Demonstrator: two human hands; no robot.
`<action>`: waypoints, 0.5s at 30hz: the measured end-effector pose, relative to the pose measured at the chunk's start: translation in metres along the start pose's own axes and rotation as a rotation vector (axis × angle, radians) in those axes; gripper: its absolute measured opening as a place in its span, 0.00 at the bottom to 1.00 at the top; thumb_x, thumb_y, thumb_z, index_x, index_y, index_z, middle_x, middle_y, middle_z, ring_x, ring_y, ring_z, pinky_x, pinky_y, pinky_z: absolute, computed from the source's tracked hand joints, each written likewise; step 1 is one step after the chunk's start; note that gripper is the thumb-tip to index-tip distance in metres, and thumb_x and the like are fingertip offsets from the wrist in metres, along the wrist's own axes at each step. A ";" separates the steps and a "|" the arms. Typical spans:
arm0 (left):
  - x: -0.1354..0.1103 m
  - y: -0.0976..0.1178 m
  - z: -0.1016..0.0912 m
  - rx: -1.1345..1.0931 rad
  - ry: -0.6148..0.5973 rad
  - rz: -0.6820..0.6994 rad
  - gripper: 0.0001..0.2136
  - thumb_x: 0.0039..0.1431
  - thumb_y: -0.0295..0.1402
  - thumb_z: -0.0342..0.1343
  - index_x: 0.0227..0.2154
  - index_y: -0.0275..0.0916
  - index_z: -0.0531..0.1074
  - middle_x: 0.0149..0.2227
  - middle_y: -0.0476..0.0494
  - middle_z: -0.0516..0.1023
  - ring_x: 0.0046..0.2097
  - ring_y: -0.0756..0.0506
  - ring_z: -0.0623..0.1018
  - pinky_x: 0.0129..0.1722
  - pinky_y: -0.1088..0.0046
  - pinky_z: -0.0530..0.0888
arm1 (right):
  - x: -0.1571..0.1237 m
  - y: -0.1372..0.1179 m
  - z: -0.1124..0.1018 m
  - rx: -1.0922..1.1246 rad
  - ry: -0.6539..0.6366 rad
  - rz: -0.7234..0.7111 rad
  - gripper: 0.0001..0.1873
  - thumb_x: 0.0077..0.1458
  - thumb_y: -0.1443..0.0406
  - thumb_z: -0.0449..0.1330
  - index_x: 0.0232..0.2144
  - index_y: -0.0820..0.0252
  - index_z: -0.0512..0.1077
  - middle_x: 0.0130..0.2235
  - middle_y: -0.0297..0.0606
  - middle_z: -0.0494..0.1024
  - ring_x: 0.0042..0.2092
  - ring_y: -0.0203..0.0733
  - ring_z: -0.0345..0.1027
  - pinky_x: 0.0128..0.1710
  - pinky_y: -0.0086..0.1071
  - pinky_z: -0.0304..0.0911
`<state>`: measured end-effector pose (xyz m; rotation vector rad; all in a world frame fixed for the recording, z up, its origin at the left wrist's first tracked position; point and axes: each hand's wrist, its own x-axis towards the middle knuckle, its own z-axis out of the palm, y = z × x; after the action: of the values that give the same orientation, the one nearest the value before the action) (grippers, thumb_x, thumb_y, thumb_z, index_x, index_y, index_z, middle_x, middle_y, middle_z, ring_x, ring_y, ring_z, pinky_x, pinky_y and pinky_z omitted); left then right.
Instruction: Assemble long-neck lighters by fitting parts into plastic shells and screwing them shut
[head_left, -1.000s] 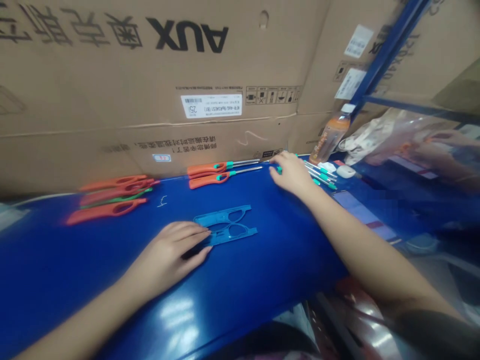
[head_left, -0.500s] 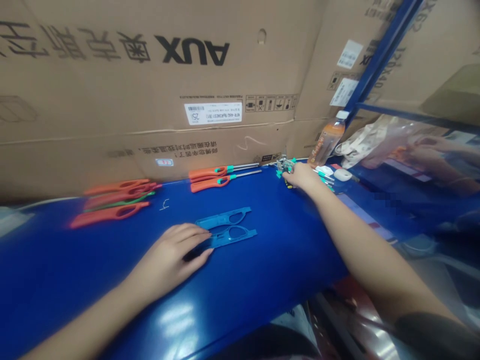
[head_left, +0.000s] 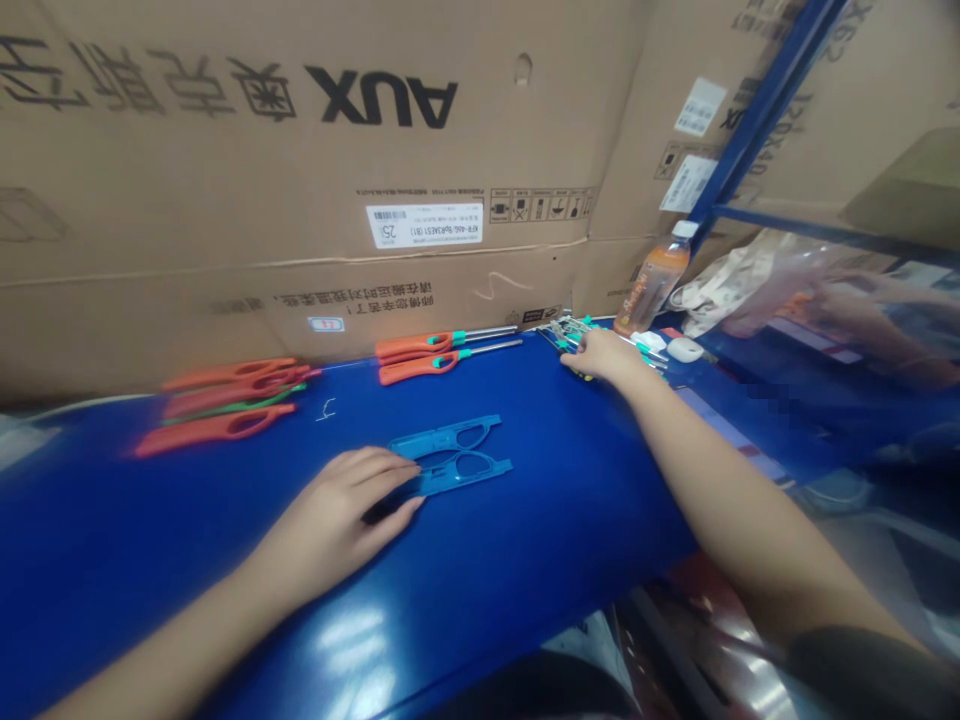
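Desk (head_left: 555, 540) is carrying two blue casing halves (head_left: 431, 440), lying mid-desk side by side. Left hand (head_left: 352, 505) is holding the near half's left end, thumb and fingers narrow around it. Right hand (head_left: 604, 357) is touching a far-right pile of metal-and-green parts (head_left: 576, 327), fingers bent; I'm not managing to tell what it's gripping. Orange lighters (head_left: 409, 370) are lying left of the pile, bottle (head_left: 651, 292) standing right.

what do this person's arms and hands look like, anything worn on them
The left hand and right hand are ungloved, with no watch or bracelet visible. The left forearm and right forearm are bare; a dark, blurred patch near the right elbow may be a sleeve.
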<state>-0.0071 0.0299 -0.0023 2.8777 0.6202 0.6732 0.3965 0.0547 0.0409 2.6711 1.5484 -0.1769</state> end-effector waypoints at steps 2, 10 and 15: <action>0.000 0.000 0.000 0.003 -0.001 0.002 0.11 0.67 0.37 0.58 0.49 0.41 0.75 0.47 0.43 0.82 0.50 0.41 0.79 0.52 0.58 0.74 | 0.002 0.003 -0.001 -0.004 0.008 0.029 0.19 0.65 0.56 0.60 0.52 0.61 0.72 0.53 0.43 0.75 0.50 0.45 0.73 0.50 0.46 0.71; -0.001 -0.001 0.000 -0.001 -0.001 0.006 0.11 0.67 0.37 0.57 0.49 0.41 0.75 0.47 0.42 0.82 0.49 0.41 0.79 0.52 0.59 0.74 | 0.002 0.015 -0.009 0.041 0.097 0.092 0.22 0.64 0.49 0.58 0.42 0.62 0.76 0.45 0.46 0.80 0.47 0.47 0.75 0.46 0.41 0.71; 0.000 0.000 0.000 -0.012 0.000 -0.004 0.11 0.67 0.37 0.57 0.49 0.41 0.76 0.46 0.42 0.82 0.49 0.41 0.79 0.51 0.59 0.75 | 0.003 0.025 -0.011 0.006 0.209 0.195 0.20 0.65 0.58 0.60 0.55 0.60 0.70 0.57 0.45 0.72 0.53 0.48 0.71 0.52 0.48 0.70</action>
<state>-0.0076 0.0299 -0.0020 2.8651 0.6194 0.6744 0.4207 0.0455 0.0509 2.9031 1.3215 0.1095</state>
